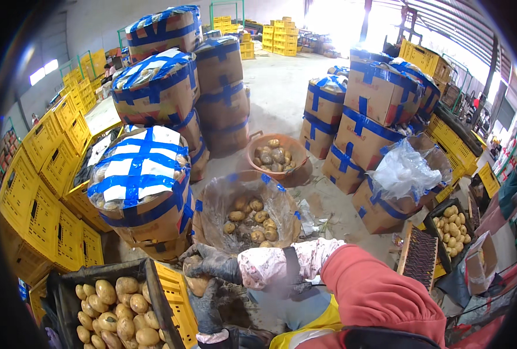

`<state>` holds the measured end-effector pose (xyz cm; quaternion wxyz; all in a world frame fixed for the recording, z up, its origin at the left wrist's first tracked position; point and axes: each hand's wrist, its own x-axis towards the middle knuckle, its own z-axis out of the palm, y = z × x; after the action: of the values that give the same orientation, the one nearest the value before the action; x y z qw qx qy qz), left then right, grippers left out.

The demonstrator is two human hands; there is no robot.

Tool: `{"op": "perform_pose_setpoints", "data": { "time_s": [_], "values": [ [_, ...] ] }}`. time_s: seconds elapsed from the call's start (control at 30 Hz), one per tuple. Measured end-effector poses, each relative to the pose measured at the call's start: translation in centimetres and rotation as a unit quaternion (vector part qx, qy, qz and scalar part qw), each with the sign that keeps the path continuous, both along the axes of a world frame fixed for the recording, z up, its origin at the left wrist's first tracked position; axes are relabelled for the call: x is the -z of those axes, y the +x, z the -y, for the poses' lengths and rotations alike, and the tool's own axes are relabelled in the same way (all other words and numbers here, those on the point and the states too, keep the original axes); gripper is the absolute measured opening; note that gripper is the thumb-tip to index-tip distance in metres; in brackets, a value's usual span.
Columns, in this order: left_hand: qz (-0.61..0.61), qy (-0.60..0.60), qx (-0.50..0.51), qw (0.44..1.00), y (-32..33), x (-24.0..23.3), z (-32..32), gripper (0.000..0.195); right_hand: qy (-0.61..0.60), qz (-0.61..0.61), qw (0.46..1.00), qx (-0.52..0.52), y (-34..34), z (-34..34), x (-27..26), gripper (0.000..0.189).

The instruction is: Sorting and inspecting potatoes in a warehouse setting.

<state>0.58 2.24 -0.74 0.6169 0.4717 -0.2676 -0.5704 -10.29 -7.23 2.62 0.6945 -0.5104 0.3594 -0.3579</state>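
My right hand (217,263), in a dirty grey glove, reaches across from the right and grips a potato (192,263). Just below it, my left hand (208,305), gloved alike, is closed on another potato (198,285); the fingers partly cover both. The two hands are close together, between a yellow plastic crate (177,301) with a black liner and an open cardboard box (206,187). Several potatoes (258,218) lie at the bottom of that box, inside a clear plastic liner (284,205) taped at the rim. Many more potatoes (123,312) fill the lined crate.
An orange plastic basket (252,150) of potatoes stands behind the open box. Taped cardboard boxes are stacked at left (143,222) and right (380,96). Yellow crates (40,209) line the left side. Another potato crate (430,218) sits at right, near a slatted wooden frame (417,257).
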Motion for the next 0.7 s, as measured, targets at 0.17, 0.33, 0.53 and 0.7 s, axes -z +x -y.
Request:
{"op": "perform_pose_setpoints", "data": {
  "time_s": [0.17,0.33,0.53,0.7],
  "values": [
    [-0.041,-0.024,-0.003,0.999,0.5,-0.6,-0.2,0.065,0.023,0.057,0.997,0.054,1.3,-1.7,0.3,0.040],
    [0.038,-0.015,-0.050,0.998,1.3,0.4,0.3,0.058,0.050,0.071,0.995,0.045,1.5,-1.3,1.0,0.030],
    [0.054,-0.013,-0.085,0.995,1.0,0.1,0.1,0.061,0.092,0.133,0.986,0.042,1.3,-0.4,1.7,0.022],
    [0.006,-0.002,-0.060,0.998,1.1,-1.4,-0.6,0.065,0.123,0.153,0.980,0.042,0.3,0.1,2.4,0.024]
  ]
}}
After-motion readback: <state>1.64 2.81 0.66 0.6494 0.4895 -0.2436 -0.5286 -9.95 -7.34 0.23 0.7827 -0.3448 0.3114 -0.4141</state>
